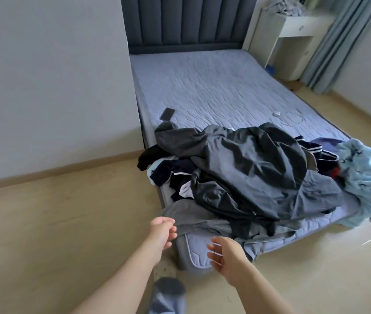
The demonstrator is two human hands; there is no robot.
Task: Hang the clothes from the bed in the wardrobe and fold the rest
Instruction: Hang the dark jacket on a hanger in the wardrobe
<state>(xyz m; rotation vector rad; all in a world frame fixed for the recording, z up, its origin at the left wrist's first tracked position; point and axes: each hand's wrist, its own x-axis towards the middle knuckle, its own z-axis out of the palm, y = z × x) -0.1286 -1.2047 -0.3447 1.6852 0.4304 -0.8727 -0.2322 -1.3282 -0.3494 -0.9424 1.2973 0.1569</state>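
Observation:
A heap of clothes lies across the foot of the bed (202, 87). On top is a large grey jacket (254, 168). Dark navy garments with white trim (175, 173) lie at its left, and a light blue garment (365, 177) at its right hangs over the bed's edge. A grey piece of cloth (193, 216) spreads at the near corner. My left hand (160, 232) reaches out with relaxed fingers just left of that grey cloth, holding nothing. My right hand (223, 254) is open above the mattress corner, also holding nothing.
A dark phone (167, 114) and a small white object (276, 113) lie on the bare mattress. A white bedside desk (293, 37) with cloth on top stands at the back right beside blue curtains (338, 41). A wall (51, 87) runs along the left. My slippered foot (168, 295) is on the floor.

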